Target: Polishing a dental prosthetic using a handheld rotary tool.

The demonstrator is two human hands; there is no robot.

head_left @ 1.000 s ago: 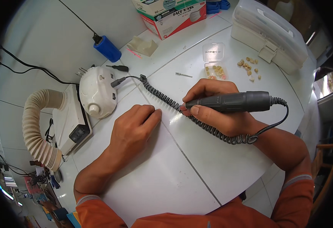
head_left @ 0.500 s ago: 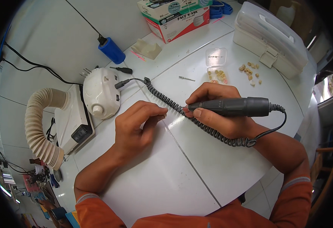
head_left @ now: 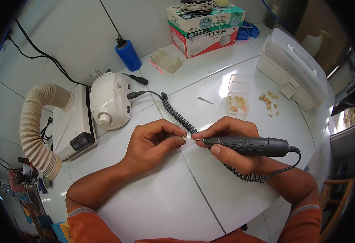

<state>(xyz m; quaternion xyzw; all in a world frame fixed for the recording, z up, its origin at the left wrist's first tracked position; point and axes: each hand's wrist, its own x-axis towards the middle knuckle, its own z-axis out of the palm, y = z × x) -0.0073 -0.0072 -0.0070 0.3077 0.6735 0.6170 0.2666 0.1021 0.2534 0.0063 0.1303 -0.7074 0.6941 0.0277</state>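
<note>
My left hand [head_left: 151, 143] pinches a small pale piece [head_left: 184, 137] between thumb and fingertips. My right hand [head_left: 237, 128] is closed on a black rotary handpiece [head_left: 270, 146], its thin metal bit [head_left: 195, 139] at or very near the piece; contact is unclear. Beneath runs the handpiece's coiled cord [head_left: 175, 113], plugged into a white control unit [head_left: 110, 101]. A small clear compartment box [head_left: 238, 81] with an open lid holds yellowish pieces; several similar pieces [head_left: 268, 99] lie loose beside it. A separate metal bit [head_left: 206, 100] lies on the white tiled worktop [head_left: 193, 206].
A dust collector [head_left: 70, 133] with ribbed hose [head_left: 35, 129] stands left. At the back are a blue cylinder [head_left: 127, 54], small screwdriver [head_left: 135, 78], cream tray [head_left: 165, 60], two stacked cardboard boxes [head_left: 204, 42], blue plastic items [head_left: 248, 31] and a translucent toolbox [head_left: 289, 67] at right.
My left hand has lifted and turned, now pinching a small piece. My right hand has moved down with the handpiece, bringing the bit to that piece. The view has shifted slightly.
</note>
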